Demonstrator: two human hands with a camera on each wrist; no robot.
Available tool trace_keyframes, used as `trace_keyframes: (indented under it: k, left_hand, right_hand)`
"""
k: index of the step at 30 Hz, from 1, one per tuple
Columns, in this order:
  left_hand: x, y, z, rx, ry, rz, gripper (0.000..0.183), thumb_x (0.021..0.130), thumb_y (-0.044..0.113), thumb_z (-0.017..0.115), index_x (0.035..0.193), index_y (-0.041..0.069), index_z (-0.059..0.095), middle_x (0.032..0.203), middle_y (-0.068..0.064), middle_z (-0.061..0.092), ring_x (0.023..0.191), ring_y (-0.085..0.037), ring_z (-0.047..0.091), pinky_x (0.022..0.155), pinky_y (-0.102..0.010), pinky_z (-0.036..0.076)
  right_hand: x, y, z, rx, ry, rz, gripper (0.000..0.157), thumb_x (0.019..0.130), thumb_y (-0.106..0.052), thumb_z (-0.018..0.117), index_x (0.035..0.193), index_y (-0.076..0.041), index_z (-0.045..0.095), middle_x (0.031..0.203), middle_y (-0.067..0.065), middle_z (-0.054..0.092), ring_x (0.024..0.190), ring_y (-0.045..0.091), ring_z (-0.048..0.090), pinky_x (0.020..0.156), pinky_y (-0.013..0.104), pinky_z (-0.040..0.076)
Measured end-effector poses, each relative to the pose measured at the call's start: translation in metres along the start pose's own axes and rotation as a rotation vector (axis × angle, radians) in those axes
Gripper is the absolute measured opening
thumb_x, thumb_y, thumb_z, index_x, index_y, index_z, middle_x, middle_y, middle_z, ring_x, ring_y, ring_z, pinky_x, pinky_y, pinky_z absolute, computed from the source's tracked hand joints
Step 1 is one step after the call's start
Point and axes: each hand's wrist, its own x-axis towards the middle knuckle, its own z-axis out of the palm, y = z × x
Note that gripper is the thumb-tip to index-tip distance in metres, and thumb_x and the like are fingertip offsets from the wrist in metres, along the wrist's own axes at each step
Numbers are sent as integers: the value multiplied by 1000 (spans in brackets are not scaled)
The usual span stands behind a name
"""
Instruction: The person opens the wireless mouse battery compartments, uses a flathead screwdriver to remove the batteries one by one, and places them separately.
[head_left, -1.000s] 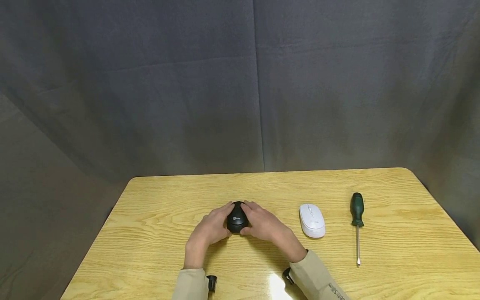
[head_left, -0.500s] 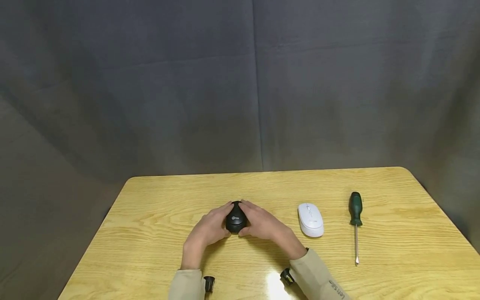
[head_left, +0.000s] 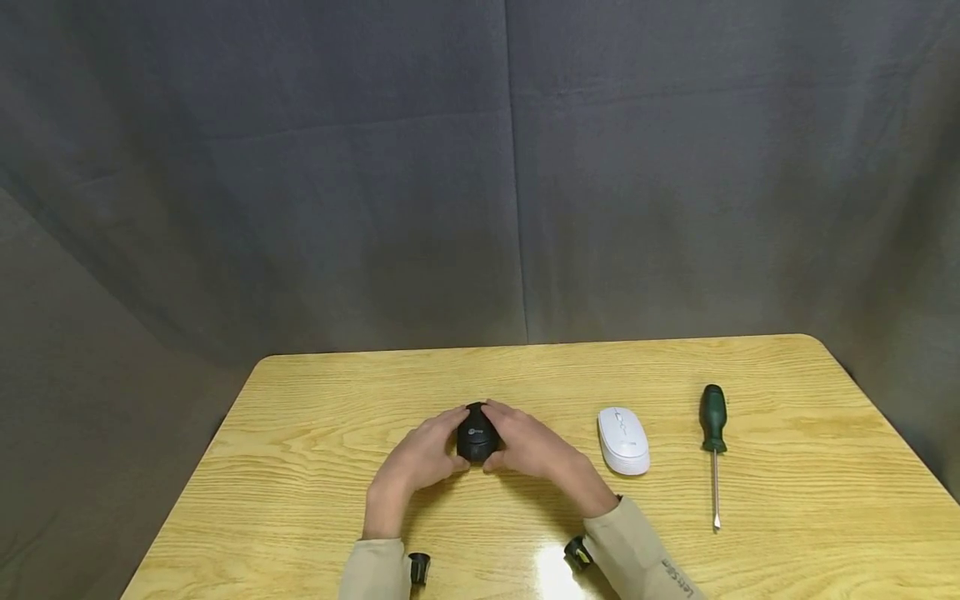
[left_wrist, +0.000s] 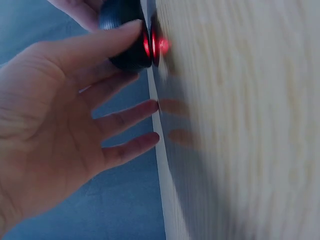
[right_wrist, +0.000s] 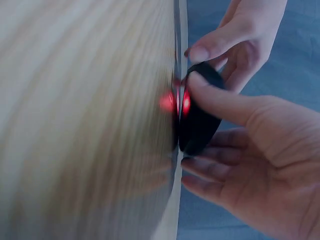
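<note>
A black computer mouse (head_left: 477, 435) with a small pale logo sits between both hands near the middle of the table. My left hand (head_left: 426, 454) holds its left side, thumb at the near end and fingers toward the far end. From the right, my right hand (head_left: 529, 446) grips the opposite side in the same way. In the left wrist view the mouse (left_wrist: 131, 50) glows red underneath, close over the wood. The right wrist view shows a narrow gap between the mouse (right_wrist: 200, 125) and its reflection in the tabletop.
A white mouse (head_left: 624, 442) lies right of the hands. Farther right is a green-handled screwdriver (head_left: 715, 421), its tip toward the near edge. The wooden table (head_left: 300, 433) ends at a grey curtain (head_left: 375, 208). Black wrist straps show below both sleeves.
Both hands keep hold of the black mouse, which has shifted very slightly to the right with them. The white mouse and the screwdriver have stayed in place.
</note>
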Motion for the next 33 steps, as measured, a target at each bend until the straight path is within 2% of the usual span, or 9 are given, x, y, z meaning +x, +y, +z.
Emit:
trace_keyframes:
  k: [3, 7, 10, 14, 18, 23, 25, 28, 33]
  left_hand:
    - [0, -1, -1, -29, 29, 10, 66, 92, 5, 77, 152, 3, 49, 154, -17, 50, 141, -38, 46, 113, -55, 39]
    - [3, -1, 1, -26, 119, 54, 49, 95, 6, 74, 142, 4, 59, 142, -16, 60, 133, -36, 56, 109, -53, 45]
    - [5, 0, 2, -14, 197, 62, 40, 97, 8, 73, 136, 3, 63, 135, -15, 64, 127, -34, 60, 105, -51, 49]
    - [6, 4, 2, -7, 259, 53, 30, 101, 15, 69, 128, 3, 65, 128, -13, 67, 121, -31, 64, 99, -50, 53]
    - [6, 9, 2, -39, 285, 63, 27, 103, 25, 66, 120, 4, 67, 116, -11, 70, 111, -29, 67, 93, -48, 55]
    - [8, 17, 4, -142, 324, 56, 29, 107, 32, 59, 111, 3, 63, 96, -6, 64, 89, -21, 62, 79, -41, 54]
    - [10, 21, 5, -201, 357, 51, 33, 108, 33, 56, 112, 1, 62, 93, -5, 60, 84, -19, 57, 75, -38, 51]
    - [12, 27, 6, -296, 401, 40, 38, 110, 35, 51, 119, -1, 62, 96, -6, 61, 83, -18, 56, 73, -35, 51]
    - [13, 39, 6, -489, 395, 13, 39, 110, 33, 52, 123, -3, 62, 101, -13, 63, 74, -18, 63, 63, -46, 60]
  right_hand:
    - [2, 2, -4, 41, 25, -16, 59, 87, -9, 84, 138, 5, 57, 136, 23, 61, 123, 37, 61, 102, 49, 51]
    - [2, 4, -8, 73, 58, -2, 46, 93, -16, 79, 132, 3, 63, 126, 17, 69, 117, 30, 65, 98, 46, 53]
    - [3, 5, -10, 90, 85, 15, 37, 99, -23, 73, 126, 0, 66, 113, 12, 72, 96, 21, 69, 86, 40, 56]
    - [3, 5, -13, 150, 127, 21, 31, 105, -31, 62, 113, -2, 68, 81, 2, 64, 61, 8, 49, 59, 27, 46]
    - [2, 3, -17, 210, 187, 33, 36, 109, -32, 55, 115, 2, 69, 68, 3, 59, 53, 7, 42, 54, 25, 38]
    - [-1, -1, -25, 316, 232, 91, 40, 108, -26, 57, 135, 3, 60, 84, 8, 69, 65, 17, 58, 62, 31, 50]
    - [-2, -4, -29, 398, 233, 114, 41, 108, -24, 58, 141, -1, 56, 94, 9, 69, 77, 23, 65, 70, 38, 57]
    - [-4, -9, -35, 525, 235, 122, 44, 106, -20, 59, 147, -4, 52, 106, 16, 66, 89, 29, 69, 78, 51, 61]
    - [-6, -12, -42, 599, 259, 120, 46, 102, -11, 64, 146, -6, 54, 115, 21, 64, 92, 26, 71, 79, 55, 60]
